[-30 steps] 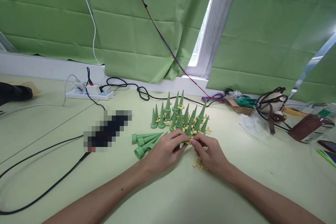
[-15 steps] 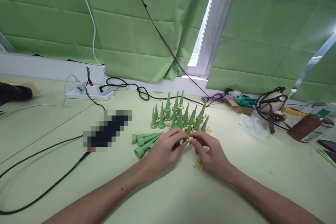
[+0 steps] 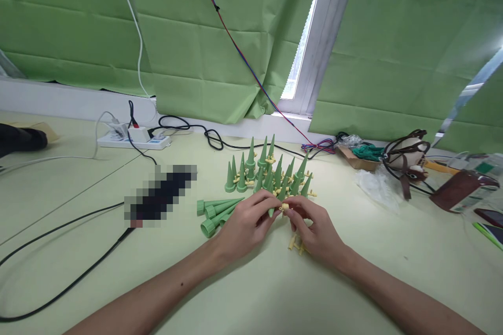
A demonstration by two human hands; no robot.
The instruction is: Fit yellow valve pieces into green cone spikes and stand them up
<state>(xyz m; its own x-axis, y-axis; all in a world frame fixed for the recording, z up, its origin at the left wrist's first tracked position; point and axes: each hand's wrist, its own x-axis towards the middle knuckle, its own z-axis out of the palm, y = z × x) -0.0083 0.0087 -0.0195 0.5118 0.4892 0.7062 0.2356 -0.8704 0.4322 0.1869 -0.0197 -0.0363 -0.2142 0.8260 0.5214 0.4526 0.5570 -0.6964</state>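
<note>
My left hand (image 3: 251,222) is closed around a green plastic spike (image 3: 271,212); only its tip shows below the fingers. Against it, my right hand (image 3: 318,227) pinches a small yellow valve (image 3: 284,208) between thumb and forefinger. The two hands nearly meet at the fingertips. Just beyond them stand several green spikes (image 3: 251,154), many with yellow valves sticking out of their sides. To the left of my left hand lie several loose spikes (image 3: 212,211) with ribbed caps. Loose yellow valves (image 3: 296,245) lie partly under my right hand.
A blurred-out dark object (image 3: 161,199) with a black cable lies on the left of the table. Behind it is a white power strip (image 3: 133,140). Toward the right are a crumpled plastic bag (image 3: 379,188), a cardboard box (image 3: 357,159) and a dark red pouch (image 3: 459,192).
The yellow valve has turned slightly and shows more clearly between my fingertips. Both hands stay in almost the same place.
</note>
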